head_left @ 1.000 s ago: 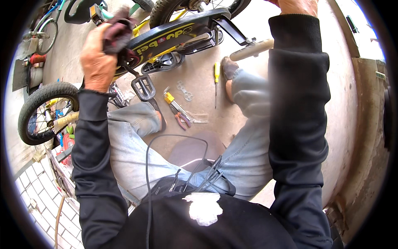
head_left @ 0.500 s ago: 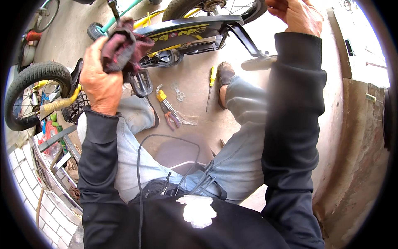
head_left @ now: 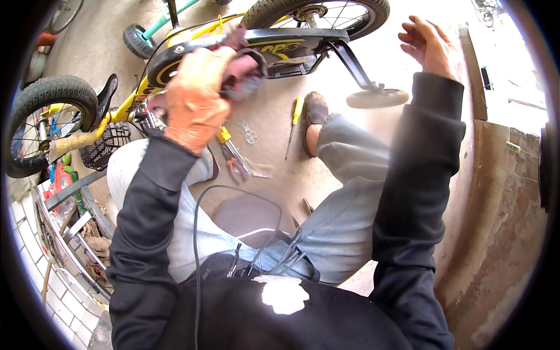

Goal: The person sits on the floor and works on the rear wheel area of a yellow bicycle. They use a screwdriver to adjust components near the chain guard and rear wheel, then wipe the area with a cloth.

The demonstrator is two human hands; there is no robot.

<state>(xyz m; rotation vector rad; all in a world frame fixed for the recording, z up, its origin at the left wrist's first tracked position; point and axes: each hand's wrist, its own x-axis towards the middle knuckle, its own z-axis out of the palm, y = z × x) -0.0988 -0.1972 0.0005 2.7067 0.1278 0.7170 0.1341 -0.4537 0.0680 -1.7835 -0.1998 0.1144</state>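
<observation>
My left fingers (head_left: 205, 64) are curled tightly around a bunched dark red and grey cloth (head_left: 244, 76), which bulges out to their right. Just beyond them is the long black chain guard (head_left: 291, 45) of a yellow bicycle (head_left: 125, 109); the cloth overlaps its lower edge in my view, but I cannot tell whether the two touch. My right fingers (head_left: 427, 32) are up in the air, well apart from the left ones, loosely spread and slightly bent. Near them, to their left, is a wheel with a black tyre (head_left: 380, 13), and below and left of them a pale stabiliser wheel (head_left: 378, 99) sits at the end of a black bracket (head_left: 354, 67). On the floor (head_left: 274, 131), to the right of my left fingers and nearer my body, lie a flat metal spanner (head_left: 249, 133), hex keys in a yellow holder (head_left: 224, 135) and, closer to me, pliers (head_left: 236, 170). A yellow-handled screwdriver (head_left: 297, 112) lies between both sets of fingers, beside my right shoe (head_left: 317, 109). Well left of my left fingers are a black basket (head_left: 108, 147) and another black-tyred wheel (head_left: 58, 87).
</observation>
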